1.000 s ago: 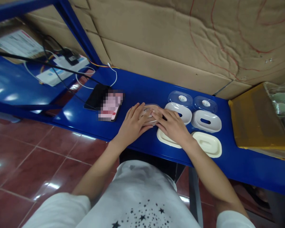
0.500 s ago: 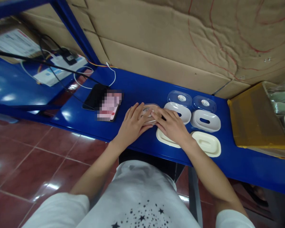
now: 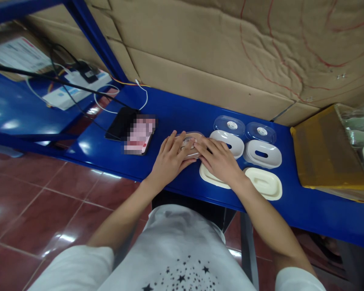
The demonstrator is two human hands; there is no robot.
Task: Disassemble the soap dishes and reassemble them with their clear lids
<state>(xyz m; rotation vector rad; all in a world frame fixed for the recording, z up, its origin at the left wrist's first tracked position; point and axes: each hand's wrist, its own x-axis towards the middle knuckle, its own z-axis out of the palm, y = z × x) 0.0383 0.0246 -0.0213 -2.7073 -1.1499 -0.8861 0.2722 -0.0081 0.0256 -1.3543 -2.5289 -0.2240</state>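
Between my hands lies an oval pinkish box with a clear lid (image 3: 194, 152), partly covered by fingers. My left hand (image 3: 169, 159) grips its left side, fingers over the top and thumb along the near edge. From the right, my right hand (image 3: 220, 159) presses fingers on the lid and rim. Just right of it are two white oval pieces with slots, the nearer one (image 3: 236, 146) partly behind my right hand and the other white piece (image 3: 271, 155) beside it. Two clear lids with round stickers (image 3: 223, 123) (image 3: 268, 137) lie behind. In front sit two cream oval trays (image 3: 210, 176) (image 3: 276, 188).
A phone (image 3: 142, 135) with a blurred screen rests on a black object (image 3: 121, 121) at left. Cables lead to a power strip (image 3: 75, 91). A taped cardboard box (image 3: 321, 149) stands at right on the blue table (image 3: 306, 214). Cardboard (image 3: 200, 52) lines the back.
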